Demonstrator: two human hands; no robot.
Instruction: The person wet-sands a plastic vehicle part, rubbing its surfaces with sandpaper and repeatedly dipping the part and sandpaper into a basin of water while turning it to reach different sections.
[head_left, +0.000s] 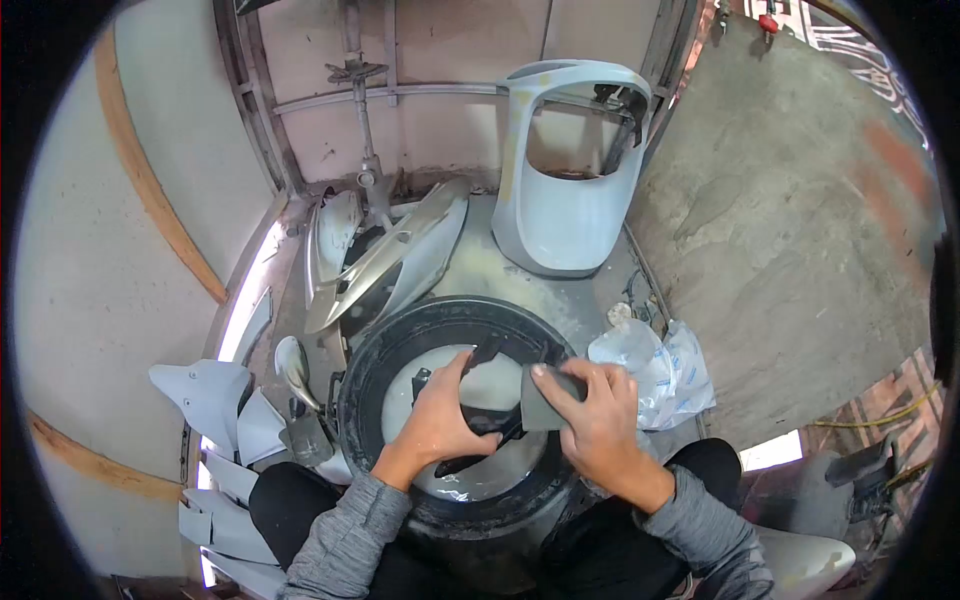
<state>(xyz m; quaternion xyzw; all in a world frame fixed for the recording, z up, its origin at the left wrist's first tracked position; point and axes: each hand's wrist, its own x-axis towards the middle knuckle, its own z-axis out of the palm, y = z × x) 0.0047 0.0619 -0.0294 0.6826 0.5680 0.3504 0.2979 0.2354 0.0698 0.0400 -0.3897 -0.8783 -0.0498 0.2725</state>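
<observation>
My left hand [437,418] grips a black plastic part [468,462] with fingers and thumb curled around it; its full shape is partly hidden by the hand. My right hand [606,425] pinches a dark grey sheet that looks like sandpaper [541,408], thumb on its upper face, close against the right side of the black part. Both hands are over a round black tub [362,420] between the knees. Cloudy whitish water [480,484] fills the tub's lower part.
A large pale plastic shell [560,228] stands upright behind the tub. Silver panels [385,262] lean at the back left, and pale grey panels [207,390] lie along the left wall. A clear plastic bag [655,370] sits right of the tub. A grey board [790,220] stands at right.
</observation>
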